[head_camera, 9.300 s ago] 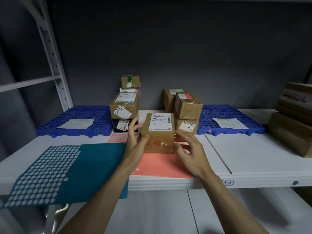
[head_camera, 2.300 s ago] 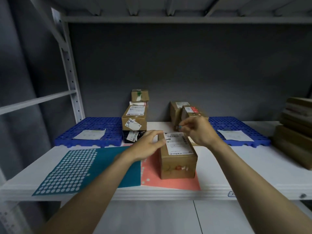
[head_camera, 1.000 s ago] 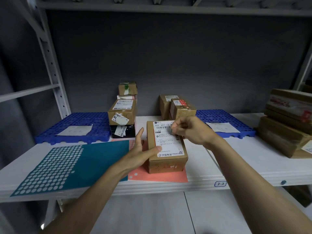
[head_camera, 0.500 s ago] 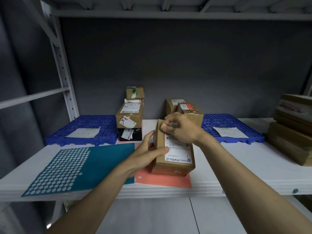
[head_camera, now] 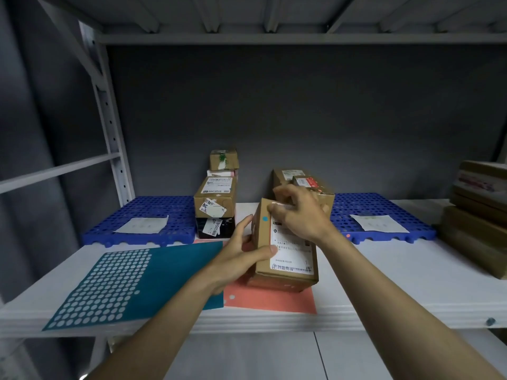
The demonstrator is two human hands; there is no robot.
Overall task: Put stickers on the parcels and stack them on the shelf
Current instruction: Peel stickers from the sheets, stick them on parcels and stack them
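The left hand (head_camera: 238, 258) holds the near left side of a brown box (head_camera: 285, 253), thumb curled over its top edge, and the right hand (head_camera: 300, 215) curls its fingers over the far top end, so the box tips up on the pink sheet (head_camera: 277, 298) in the middle of the white shelf (head_camera: 411, 283). The box has a white label and a small blue dot sticker (head_camera: 264, 218) (on its left side). A teal sticker sheet (head_camera: 131, 281) lies to the left, with stacked boxes (head_camera: 216, 198) and blue mats (head_camera: 142, 218) farther back.
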